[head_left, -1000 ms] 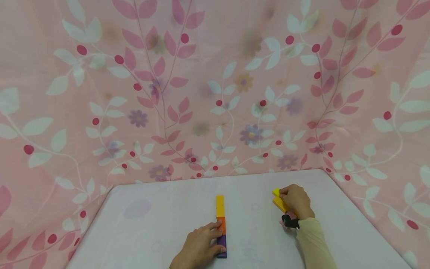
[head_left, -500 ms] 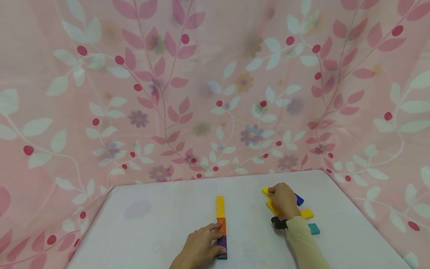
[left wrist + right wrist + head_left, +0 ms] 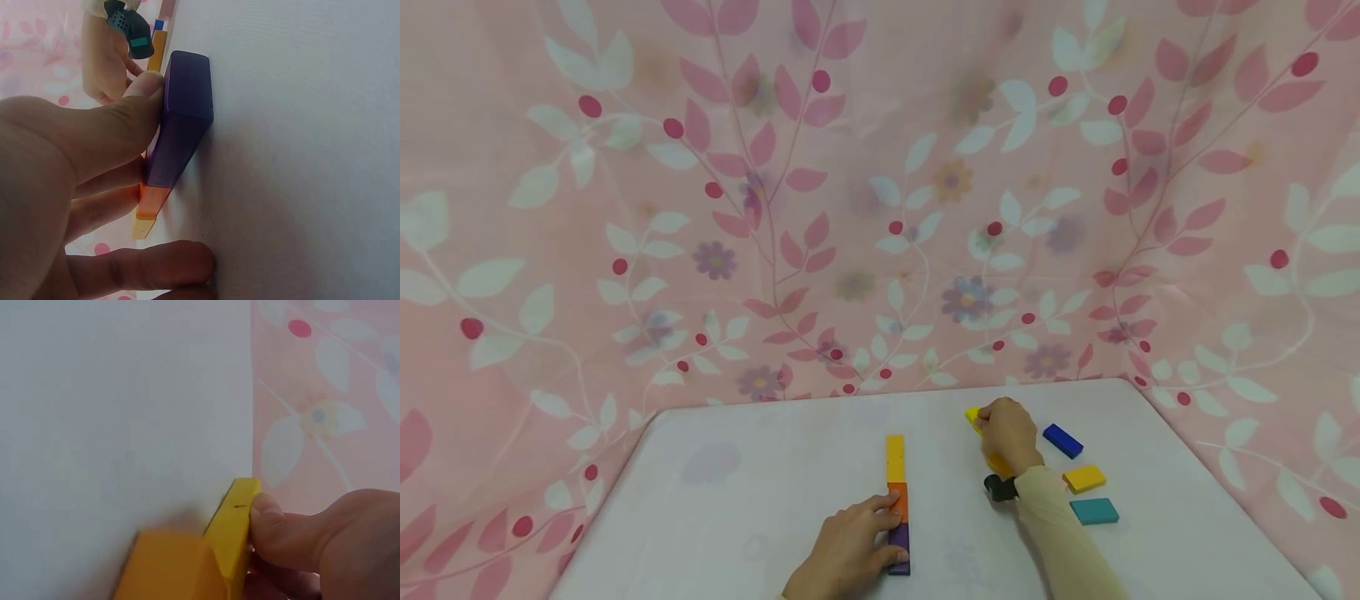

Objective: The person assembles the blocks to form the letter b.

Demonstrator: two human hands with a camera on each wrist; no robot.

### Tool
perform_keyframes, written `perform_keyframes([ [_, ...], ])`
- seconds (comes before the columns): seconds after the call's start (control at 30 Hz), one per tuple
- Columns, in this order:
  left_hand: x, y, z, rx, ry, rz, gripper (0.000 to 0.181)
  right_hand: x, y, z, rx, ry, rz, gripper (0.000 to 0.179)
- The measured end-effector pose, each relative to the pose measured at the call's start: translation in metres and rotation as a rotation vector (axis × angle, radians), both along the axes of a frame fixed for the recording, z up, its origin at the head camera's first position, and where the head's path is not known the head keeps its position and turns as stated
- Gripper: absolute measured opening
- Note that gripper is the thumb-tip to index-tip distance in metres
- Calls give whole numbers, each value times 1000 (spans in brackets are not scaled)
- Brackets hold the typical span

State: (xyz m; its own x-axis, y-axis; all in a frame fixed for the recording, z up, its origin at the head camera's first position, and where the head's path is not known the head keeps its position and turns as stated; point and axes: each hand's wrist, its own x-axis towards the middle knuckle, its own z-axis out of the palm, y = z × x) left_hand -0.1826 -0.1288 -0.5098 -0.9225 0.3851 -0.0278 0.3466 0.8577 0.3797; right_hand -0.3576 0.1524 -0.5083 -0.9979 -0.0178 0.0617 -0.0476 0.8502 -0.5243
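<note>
My left hand [image 3: 848,542] rests on a row of blocks, its thumb on the purple block [image 3: 898,550] and a finger on the orange block [image 3: 902,497]. A yellow-orange block [image 3: 895,458] continues the row at its far end. To the right, my right hand [image 3: 1011,435] pinches a bright yellow block [image 3: 232,528] between thumb and fingers. Beside it, partly under that hand, lies a deeper yellow block [image 3: 169,565], blurred in the right wrist view. Whether the fingers also touch this second block is hidden.
Right of my right arm lie a dark blue block [image 3: 1063,441], a yellow block [image 3: 1085,478] and a teal block [image 3: 1094,511]. They sit on a white table [image 3: 775,467], with a pink floral curtain [image 3: 850,250] behind its far edge.
My right hand has moved left with the bright yellow block, and the deeper yellow block beside it has shifted left too. The blue, yellow and teal blocks have come into view. My left hand stays put.
</note>
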Motion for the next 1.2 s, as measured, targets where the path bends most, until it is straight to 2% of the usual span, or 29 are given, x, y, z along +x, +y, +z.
perform_keyframes([
  [0.23, 0, 1, 0, 0, 9, -6, 52, -7, -17, -2, 2, 49, -4, 24],
  [0.5, 2, 0, -3, 0, 65, -35, 52, -11, -35, -6, -78, 111, -26, 26],
  [0.67, -1, 2, 0, -3, 1, -14, 51, -12, -48, -9, -117, 133, -21, 31],
  [0.87, -4, 3, 3, -5, -34, 15, 49, -15, -64, -14, -104, 131, 106, 34],
  [1.03, -4, 3, 2, 3, -43, 13, 47, -15, -68, -15, -123, 37, 186, 38],
  [1.2, -4, 2, 3, 1, -20, 1, 47, -16, -69, -9, -92, -34, 247, 46],
])
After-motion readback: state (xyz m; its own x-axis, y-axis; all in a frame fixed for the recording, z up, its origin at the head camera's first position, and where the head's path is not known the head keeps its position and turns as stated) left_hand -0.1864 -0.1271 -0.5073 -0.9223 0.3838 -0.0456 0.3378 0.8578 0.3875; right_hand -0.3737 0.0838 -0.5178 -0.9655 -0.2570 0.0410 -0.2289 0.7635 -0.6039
